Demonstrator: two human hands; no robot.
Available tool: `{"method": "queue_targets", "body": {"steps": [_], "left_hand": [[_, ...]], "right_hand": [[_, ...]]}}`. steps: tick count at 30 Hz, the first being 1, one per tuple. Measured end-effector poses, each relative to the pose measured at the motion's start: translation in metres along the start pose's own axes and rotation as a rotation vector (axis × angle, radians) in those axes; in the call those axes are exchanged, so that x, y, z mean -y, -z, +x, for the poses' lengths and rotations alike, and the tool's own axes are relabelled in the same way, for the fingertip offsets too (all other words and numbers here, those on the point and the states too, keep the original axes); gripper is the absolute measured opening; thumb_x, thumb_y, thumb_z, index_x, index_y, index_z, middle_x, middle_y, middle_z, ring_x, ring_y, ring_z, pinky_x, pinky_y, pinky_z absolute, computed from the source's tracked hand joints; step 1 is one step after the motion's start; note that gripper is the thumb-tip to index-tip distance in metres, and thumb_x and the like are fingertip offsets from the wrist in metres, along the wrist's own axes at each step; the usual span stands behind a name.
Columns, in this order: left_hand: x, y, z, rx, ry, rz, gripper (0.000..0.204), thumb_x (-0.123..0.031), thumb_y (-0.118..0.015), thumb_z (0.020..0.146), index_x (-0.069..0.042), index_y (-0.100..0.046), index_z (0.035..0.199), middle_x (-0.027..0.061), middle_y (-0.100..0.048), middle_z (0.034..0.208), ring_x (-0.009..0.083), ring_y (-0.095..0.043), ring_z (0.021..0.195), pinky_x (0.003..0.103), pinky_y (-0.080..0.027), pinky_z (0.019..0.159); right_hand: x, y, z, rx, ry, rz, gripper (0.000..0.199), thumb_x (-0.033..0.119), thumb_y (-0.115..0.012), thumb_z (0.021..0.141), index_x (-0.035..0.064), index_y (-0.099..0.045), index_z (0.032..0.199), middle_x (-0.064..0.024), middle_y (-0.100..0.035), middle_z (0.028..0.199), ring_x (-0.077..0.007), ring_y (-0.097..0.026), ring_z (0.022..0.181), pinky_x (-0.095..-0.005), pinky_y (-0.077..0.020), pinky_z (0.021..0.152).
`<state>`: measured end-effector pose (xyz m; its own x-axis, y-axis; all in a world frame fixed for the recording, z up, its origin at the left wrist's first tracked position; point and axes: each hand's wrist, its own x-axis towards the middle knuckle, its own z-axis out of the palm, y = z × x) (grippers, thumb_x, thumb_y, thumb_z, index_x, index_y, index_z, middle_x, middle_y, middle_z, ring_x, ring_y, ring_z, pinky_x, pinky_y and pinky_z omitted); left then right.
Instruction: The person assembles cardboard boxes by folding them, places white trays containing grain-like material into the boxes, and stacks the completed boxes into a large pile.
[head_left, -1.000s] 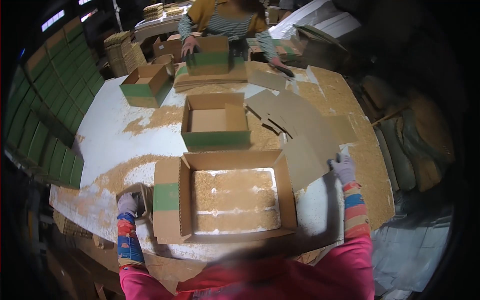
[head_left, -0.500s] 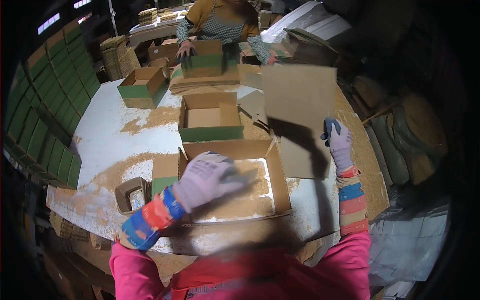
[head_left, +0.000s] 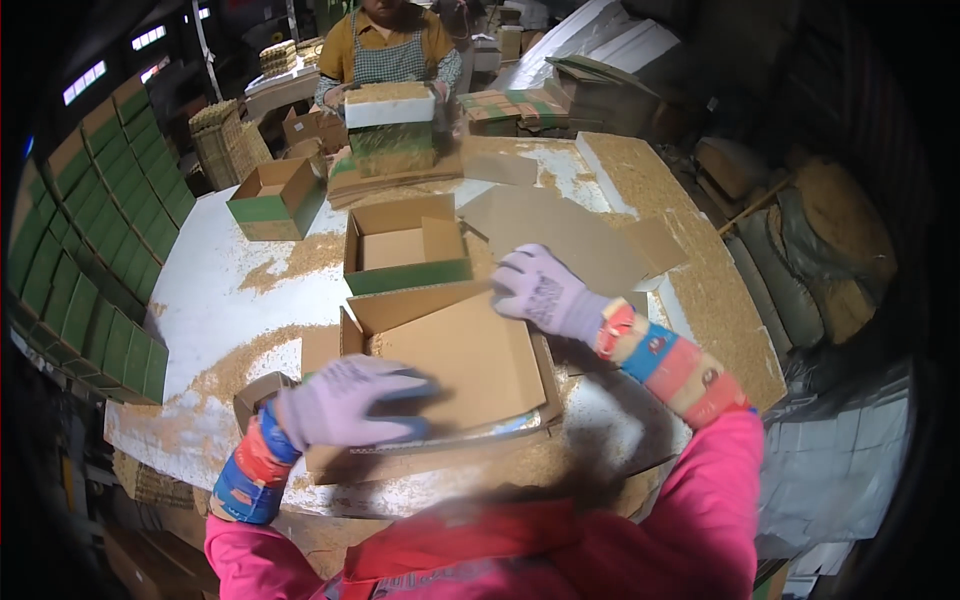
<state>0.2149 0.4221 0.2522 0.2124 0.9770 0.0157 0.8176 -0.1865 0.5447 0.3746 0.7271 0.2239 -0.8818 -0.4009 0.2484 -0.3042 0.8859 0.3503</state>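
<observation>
Your two gloved hands stand well apart over an open-topped cardboard box (head_left: 400,308) on the white table (head_left: 200,285), near its front edge. A plain brown cardboard sheet (head_left: 465,365) lies inside the box walls, set askew and covering most of the interior; a white strip shows along its near edge. Your left hand (head_left: 355,400), slightly blurred, extends over the box's left side, its thumb parted from the fingers with a gap between; contact with the sheet cannot be judged. Your right hand (head_left: 545,290) is at the sheet's far right corner with its fingers bent; whether they pinch the sheet cannot be made out. Just beside your left wrist sits a small brown container (head_left: 262,392), partly hidden. Directly beyond the box stands a second, green-sided box (head_left: 410,277), with a third box (head_left: 270,210) farther off to the left. Loose flat cardboard pieces (head_left: 560,230) lie beyond your right hand, and tan granular material (head_left: 235,360) is scattered over the table. Across from you, a co-worker (head_left: 390,55) stands behind a white block with a tan top (head_left: 390,108), positioned above a green carton (head_left: 390,148).
</observation>
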Motion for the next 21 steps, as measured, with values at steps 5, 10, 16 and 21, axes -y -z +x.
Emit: {"method": "queue_targets", "body": {"steps": [5, 10, 16, 21], "left_hand": [[0.0, -0.046, 0.05, 0.35, 0.271, 0.425, 0.059, -0.056, -0.049, 0.093, -0.019, -0.051, 0.14, 0.019, -0.049, 0.138, 0.0383, -0.046, 0.128, 0.049, -0.029, 0.111], [0.043, -0.039, 0.002, -0.333, 0.071, 0.392, 0.057, -0.042, -0.064, 0.086, -0.006, -0.057, 0.13, 0.0206, -0.06, 0.125, 0.0367, -0.055, 0.119, 0.043, -0.04, 0.104], [0.111, -0.1, -0.05, -0.732, 0.626, -1.188, 0.061, -0.022, -0.06, 0.094, 0.0, -0.036, 0.146, 0.0154, -0.052, 0.136, 0.0191, -0.051, 0.119, 0.031, -0.04, 0.104], [0.103, -0.153, -0.015, -0.616, 0.428, -0.961, 0.078, -0.015, -0.07, 0.088, -0.001, -0.026, 0.151, 0.0106, -0.049, 0.137, 0.0167, -0.046, 0.124, 0.03, -0.037, 0.105]], "right_hand": [[0.035, -0.002, 0.054, 0.939, 0.255, -0.203, 0.026, 0.016, -0.063, 0.078, 0.0142, -0.067, 0.104, -0.0046, -0.065, 0.108, -0.0214, -0.06, 0.105, -0.0383, -0.045, 0.092], [0.038, 0.001, 0.0, 0.412, -0.197, 0.529, 0.047, 0.022, -0.064, 0.087, 0.0084, -0.057, 0.132, -0.008, -0.065, 0.121, -0.0279, -0.059, 0.112, -0.0367, -0.0458, 0.097], [0.067, -0.052, -0.09, 0.204, -1.149, 2.004, 0.051, 0.037, -0.058, 0.097, 0.0073, -0.051, 0.137, -0.0059, -0.059, 0.128, -0.0213, -0.058, 0.11, -0.036, -0.0467, 0.095], [0.125, -0.113, -0.093, 0.059, -1.117, 1.632, 0.051, 0.035, -0.061, 0.096, 0.0026, -0.051, 0.134, -0.0091, -0.058, 0.126, -0.0173, -0.055, 0.109, -0.0314, -0.0463, 0.092]]}}
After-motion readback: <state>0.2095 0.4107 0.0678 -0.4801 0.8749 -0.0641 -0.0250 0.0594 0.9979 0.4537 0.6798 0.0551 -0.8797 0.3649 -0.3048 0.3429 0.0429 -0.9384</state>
